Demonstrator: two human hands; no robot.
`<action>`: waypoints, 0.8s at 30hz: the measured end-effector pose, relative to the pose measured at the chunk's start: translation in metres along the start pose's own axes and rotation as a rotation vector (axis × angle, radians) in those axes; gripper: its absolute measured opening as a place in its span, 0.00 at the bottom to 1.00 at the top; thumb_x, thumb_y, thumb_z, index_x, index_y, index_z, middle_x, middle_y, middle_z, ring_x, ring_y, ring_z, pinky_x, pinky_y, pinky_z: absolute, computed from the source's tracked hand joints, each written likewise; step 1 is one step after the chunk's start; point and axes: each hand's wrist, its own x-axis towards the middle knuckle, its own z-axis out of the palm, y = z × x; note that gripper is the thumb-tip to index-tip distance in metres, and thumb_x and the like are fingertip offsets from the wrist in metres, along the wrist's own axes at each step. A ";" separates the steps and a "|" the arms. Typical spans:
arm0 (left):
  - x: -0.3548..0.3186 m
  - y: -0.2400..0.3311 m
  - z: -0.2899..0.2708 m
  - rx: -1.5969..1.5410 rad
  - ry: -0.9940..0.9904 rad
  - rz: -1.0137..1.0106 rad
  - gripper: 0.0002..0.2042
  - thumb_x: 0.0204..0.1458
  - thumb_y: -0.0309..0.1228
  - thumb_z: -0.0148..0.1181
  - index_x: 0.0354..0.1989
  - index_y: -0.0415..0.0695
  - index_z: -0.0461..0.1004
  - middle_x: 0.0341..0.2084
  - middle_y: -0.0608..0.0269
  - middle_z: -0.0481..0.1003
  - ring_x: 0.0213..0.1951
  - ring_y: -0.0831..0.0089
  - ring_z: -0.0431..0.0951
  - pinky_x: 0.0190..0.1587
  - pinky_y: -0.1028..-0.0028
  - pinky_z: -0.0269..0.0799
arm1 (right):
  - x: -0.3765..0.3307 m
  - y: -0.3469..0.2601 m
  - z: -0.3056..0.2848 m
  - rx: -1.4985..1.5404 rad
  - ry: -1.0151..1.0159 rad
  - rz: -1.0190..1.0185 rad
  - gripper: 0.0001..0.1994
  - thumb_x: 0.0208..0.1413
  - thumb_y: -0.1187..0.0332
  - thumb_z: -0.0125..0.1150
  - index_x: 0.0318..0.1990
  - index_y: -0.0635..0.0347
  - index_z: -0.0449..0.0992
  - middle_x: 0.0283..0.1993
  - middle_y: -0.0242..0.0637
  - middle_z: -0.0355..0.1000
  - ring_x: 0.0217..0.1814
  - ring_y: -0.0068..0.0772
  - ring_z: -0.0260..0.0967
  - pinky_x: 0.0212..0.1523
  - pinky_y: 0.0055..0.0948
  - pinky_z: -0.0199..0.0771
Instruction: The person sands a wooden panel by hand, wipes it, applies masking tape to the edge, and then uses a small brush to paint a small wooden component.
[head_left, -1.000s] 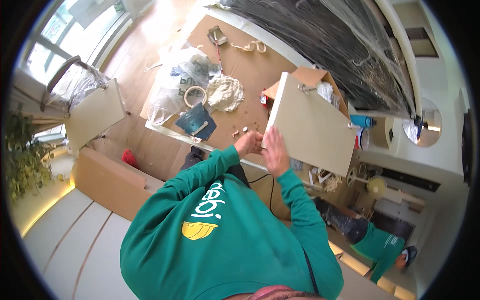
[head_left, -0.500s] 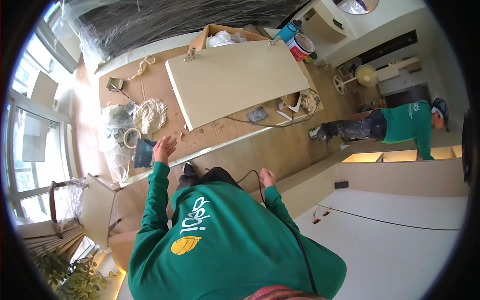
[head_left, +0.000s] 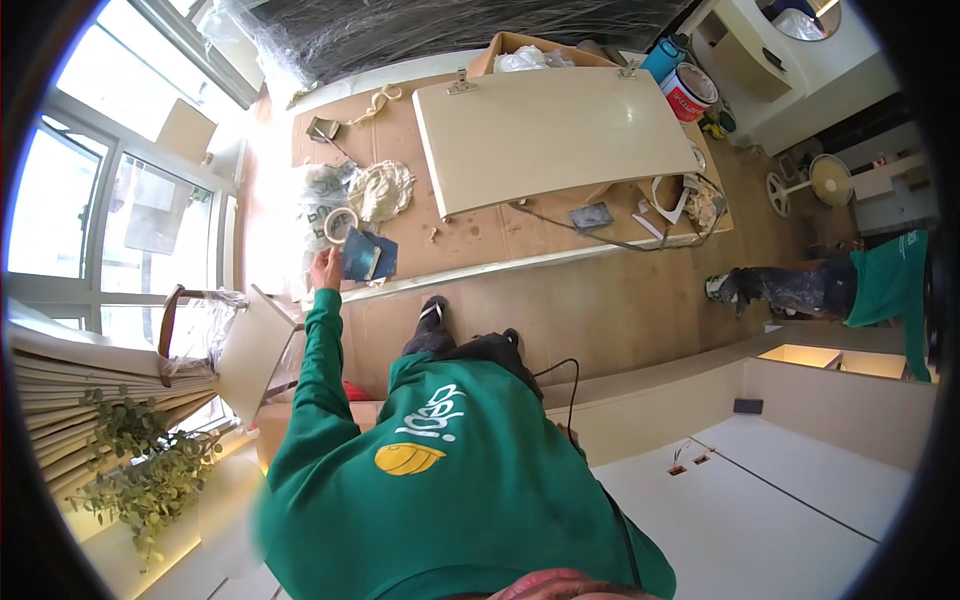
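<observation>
Reaching out, our left hand (head_left: 325, 268) touches the dark blue pad (head_left: 360, 256) beside the tape roll (head_left: 340, 224) on the bench (head_left: 480, 235) (grip unclear; right hand hidden).

Cream panel (head_left: 555, 130), dk-blue sanding block (head_left: 360, 255), green sleeve (head_left: 318, 345)

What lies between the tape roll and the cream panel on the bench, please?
In the head view, a crumpled pale rag lies between the tape roll and the cream panel, with bare brown board beyond it.
</observation>
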 end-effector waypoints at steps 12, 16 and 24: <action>0.092 0.004 0.004 0.619 -0.037 0.122 0.27 0.46 0.50 0.72 0.46 0.43 0.76 0.40 0.54 0.80 0.47 0.55 0.78 0.50 0.59 0.72 | 0.008 -0.053 0.109 0.727 0.036 -0.066 0.17 0.61 0.57 0.56 0.51 0.59 0.75 0.46 0.47 0.77 0.43 0.46 0.75 0.38 0.46 0.72; 0.084 0.014 0.015 0.633 -0.038 0.225 0.21 0.45 0.44 0.72 0.43 0.45 0.77 0.34 0.55 0.79 0.42 0.55 0.79 0.46 0.58 0.73 | -0.048 -0.057 0.153 0.352 -0.013 -0.063 0.21 0.62 0.56 0.57 0.55 0.61 0.73 0.52 0.47 0.75 0.48 0.46 0.73 0.46 0.46 0.73; 0.108 0.010 0.005 0.487 0.071 0.397 0.08 0.51 0.32 0.62 0.39 0.49 0.78 0.37 0.57 0.75 0.36 0.55 0.79 0.38 0.59 0.74 | -0.054 0.012 0.192 0.431 -0.005 0.181 0.23 0.63 0.57 0.58 0.57 0.66 0.72 0.49 0.48 0.76 0.46 0.44 0.75 0.45 0.46 0.76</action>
